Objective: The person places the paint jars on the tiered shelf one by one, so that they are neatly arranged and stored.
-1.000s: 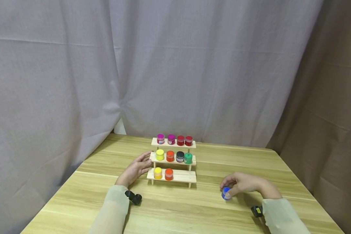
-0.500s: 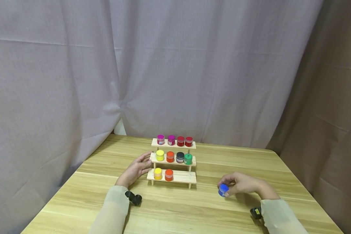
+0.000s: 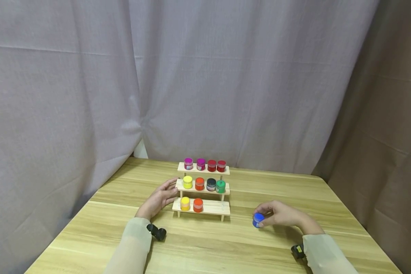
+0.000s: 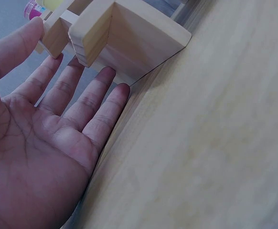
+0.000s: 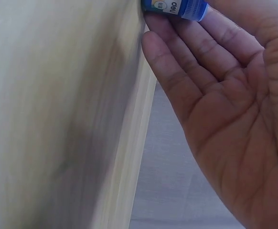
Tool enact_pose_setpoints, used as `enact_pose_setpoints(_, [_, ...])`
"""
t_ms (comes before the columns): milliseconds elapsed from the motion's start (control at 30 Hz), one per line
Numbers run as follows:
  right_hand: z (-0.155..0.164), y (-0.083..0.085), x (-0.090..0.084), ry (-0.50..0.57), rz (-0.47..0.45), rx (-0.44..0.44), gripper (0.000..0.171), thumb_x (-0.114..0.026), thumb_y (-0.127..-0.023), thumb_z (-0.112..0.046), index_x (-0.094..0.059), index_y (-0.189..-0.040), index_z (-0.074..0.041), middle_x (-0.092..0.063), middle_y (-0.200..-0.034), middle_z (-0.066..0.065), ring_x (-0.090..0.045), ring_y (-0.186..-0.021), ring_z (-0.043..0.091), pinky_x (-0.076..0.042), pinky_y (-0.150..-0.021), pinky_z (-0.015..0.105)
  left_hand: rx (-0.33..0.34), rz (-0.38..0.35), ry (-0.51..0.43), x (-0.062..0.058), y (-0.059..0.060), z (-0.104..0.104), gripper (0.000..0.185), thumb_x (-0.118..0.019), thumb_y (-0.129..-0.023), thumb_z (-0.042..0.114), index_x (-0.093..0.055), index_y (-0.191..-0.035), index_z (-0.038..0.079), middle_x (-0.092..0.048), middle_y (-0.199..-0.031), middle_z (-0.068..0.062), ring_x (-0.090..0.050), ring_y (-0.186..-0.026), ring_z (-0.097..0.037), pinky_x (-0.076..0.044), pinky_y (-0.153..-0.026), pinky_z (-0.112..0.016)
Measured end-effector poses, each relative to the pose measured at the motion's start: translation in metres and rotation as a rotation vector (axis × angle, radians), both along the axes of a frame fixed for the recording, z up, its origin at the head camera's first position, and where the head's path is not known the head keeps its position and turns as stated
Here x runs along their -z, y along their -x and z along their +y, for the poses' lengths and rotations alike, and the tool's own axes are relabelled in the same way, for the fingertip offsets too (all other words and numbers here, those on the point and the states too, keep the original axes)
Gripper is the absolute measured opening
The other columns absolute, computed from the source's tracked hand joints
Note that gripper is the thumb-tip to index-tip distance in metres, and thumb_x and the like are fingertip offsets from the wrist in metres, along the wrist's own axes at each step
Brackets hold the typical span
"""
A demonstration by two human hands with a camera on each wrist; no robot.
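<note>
A three-tier wooden rack (image 3: 214,207) stands mid-table with several coloured paint jars on it. Its lowest shelf carries a yellow jar (image 3: 185,203) and an orange jar (image 3: 198,204) at its left. My left hand (image 3: 159,199) lies flat against the rack's left end. In the left wrist view its straight fingers (image 4: 89,102) touch the end of the rack (image 4: 129,43). My right hand (image 3: 281,214) is right of the rack and pinches a small blue paint jar (image 3: 258,219) at its fingertips, just above the table. The right wrist view shows the blue jar (image 5: 177,6) against the fingertips (image 5: 158,43).
The wooden table (image 3: 205,243) is backed by a grey curtain (image 3: 205,83), with a brown curtain (image 3: 390,125) at the right. A black wrist camera (image 3: 156,231) sits by the left sleeve and another (image 3: 298,251) by the right sleeve.
My right hand has carried the blue jar leftward, closer to the rack. The left hand and the rack have stayed where they were.
</note>
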State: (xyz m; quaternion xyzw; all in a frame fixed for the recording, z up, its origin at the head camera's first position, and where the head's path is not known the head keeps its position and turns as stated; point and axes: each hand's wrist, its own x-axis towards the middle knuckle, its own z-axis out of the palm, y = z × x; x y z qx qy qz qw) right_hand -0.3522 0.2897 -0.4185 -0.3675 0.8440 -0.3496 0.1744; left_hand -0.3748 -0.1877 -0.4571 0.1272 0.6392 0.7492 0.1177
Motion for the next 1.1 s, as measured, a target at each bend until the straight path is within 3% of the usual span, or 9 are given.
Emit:
enact_pose_setpoints(533, [-0.003,0.0,-0.003,-0.016,0.056,0.043,0.039,-0.07,-0.088,-0.023,-0.063,-0.121,-0.003,-0.072,-0.106,0.002,-0.067,-0.099,0.015,-0.054,-0.087,0.018,-0.005,-0.004,-0.004,-0.002,0.001,0.001,0.067,-0.056,-0.095,0.021,-0.025,-0.154,0.018,-0.029,-0.157,-0.012,-0.039,-0.138,-0.027,-0.036,-0.116,-0.046])
enact_pose_setpoints(1000, [-0.024,-0.004,-0.017,-0.018,0.15,0.06,0.043,-0.071,-0.087,-0.032,-0.063,-0.12,-0.007,-0.072,-0.104,-0.005,-0.067,-0.099,0.015,-0.055,-0.085,0.023,0.005,0.016,-0.008,0.001,-0.001,0.0,0.065,-0.058,-0.094,0.022,-0.028,-0.152,0.021,-0.026,-0.158,-0.014,-0.035,-0.14,-0.029,-0.033,-0.118,-0.047])
enact_pose_setpoints(1100, [-0.03,-0.003,-0.021,-0.016,0.182,0.051,0.043,-0.072,-0.086,-0.032,-0.064,-0.12,-0.006,-0.072,-0.104,-0.005,-0.067,-0.098,0.013,-0.057,-0.088,0.029,-0.003,0.009,-0.012,0.001,-0.001,0.0,0.064,-0.058,-0.094,0.022,-0.03,-0.151,0.022,-0.027,-0.157,-0.013,-0.035,-0.14,-0.029,-0.034,-0.117,-0.047])
